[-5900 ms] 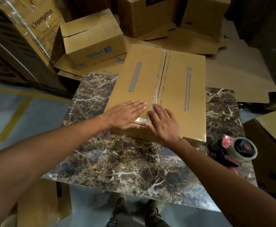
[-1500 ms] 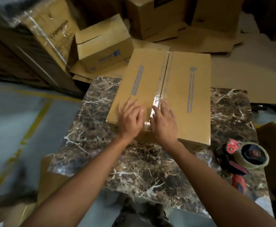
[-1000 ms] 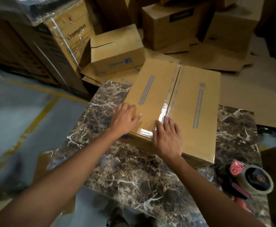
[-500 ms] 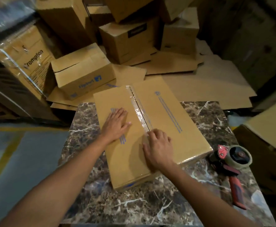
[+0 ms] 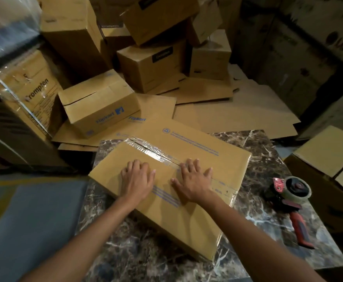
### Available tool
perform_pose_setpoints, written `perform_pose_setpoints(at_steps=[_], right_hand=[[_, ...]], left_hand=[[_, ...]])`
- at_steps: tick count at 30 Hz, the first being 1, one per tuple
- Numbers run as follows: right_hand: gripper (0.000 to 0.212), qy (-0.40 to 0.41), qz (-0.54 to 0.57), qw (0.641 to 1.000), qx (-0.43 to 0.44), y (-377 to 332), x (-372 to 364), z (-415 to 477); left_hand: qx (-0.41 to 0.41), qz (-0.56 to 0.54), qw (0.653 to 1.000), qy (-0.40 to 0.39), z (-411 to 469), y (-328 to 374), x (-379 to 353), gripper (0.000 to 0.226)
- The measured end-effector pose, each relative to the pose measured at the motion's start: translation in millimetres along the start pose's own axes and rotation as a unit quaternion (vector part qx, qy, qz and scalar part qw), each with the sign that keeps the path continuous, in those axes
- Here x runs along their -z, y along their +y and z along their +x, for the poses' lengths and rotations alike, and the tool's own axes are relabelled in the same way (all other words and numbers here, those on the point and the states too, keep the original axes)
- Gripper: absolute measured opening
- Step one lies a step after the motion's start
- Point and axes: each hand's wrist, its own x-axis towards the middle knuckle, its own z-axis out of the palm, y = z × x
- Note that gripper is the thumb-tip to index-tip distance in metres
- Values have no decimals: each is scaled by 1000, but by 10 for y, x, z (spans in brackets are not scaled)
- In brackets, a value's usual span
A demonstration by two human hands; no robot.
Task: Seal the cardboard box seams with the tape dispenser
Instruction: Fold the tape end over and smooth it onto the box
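Left hand (image 5: 137, 180) and right hand (image 5: 194, 180) are both pressing flat on the near flap of the cardboard box (image 5: 187, 218), fingers straight and slightly spread, gripping nothing. The right fingertips are touching the clear tape strip (image 5: 152, 152) on the centre seam, while the left ones are stopping just short of it.

Half a second ago the seam was running away from the person at a slant. Now it is lying almost crosswise, so the hands are swinging the box round on the table rather than only smoothing tape. A second and a half ago they were sitting either side of the seam's near end. This suggests the centre seam is being treated as done and a box end is being brought round, probably for its edge seams.

The tape dispenser (image 5: 292, 198) is lying on its side to the right of the box, near it but apart. Its red handle is pointing toward the person, and it is staying where it was in the earlier views. The right hand would have to leave the box to fetch it.

The box is resting on a dark marble table (image 5: 268, 159), its far side appearing to overhang the edge. Beyond, flattened cardboard sheets (image 5: 227, 115) are covering the floor, with a small Flipkart box (image 5: 99, 102), a plastic-wrapped Crompton carton (image 5: 24, 98) at the left and stacked cartons (image 5: 152, 66) behind.
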Motion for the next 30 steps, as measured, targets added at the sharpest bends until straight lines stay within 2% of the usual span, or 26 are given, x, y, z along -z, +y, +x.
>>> perform_pose_setpoints(at_steps=[4, 9, 11, 14, 18, 22, 26, 30], right_hand=[[80, 26, 38, 999, -20, -291, -43, -130], [86, -3, 74, 994, -85, -566, -200, -238], [86, -13, 65, 994, -84, -580, -204, -229], [89, -24, 68, 994, -82, -503, -136, -140], [89, -40, 28, 997, -57, -282, -41, 59], [84, -36, -7, 998, -44, -104, -3, 229], [75, -35, -17, 997, -63, -93, 66, 328], [67, 33, 20, 995, -90, -294, 49, 246]], left_hand=[[29, -27, 999, 11, 615, -525, 53, 46], [103, -103, 982, -123, 1003, -1053, -153, 72], [123, -142, 972, -141, 964, -1057, -239, 78], [150, -110, 974, -133, 808, -948, -247, 65], [193, -119, 968, -111, 405, -795, -134, 68], [186, -119, 965, -143, 9, -623, -34, 66], [168, -124, 968, -137, -241, -599, -48, 67], [126, -134, 978, -101, -354, -560, -46, 60]])
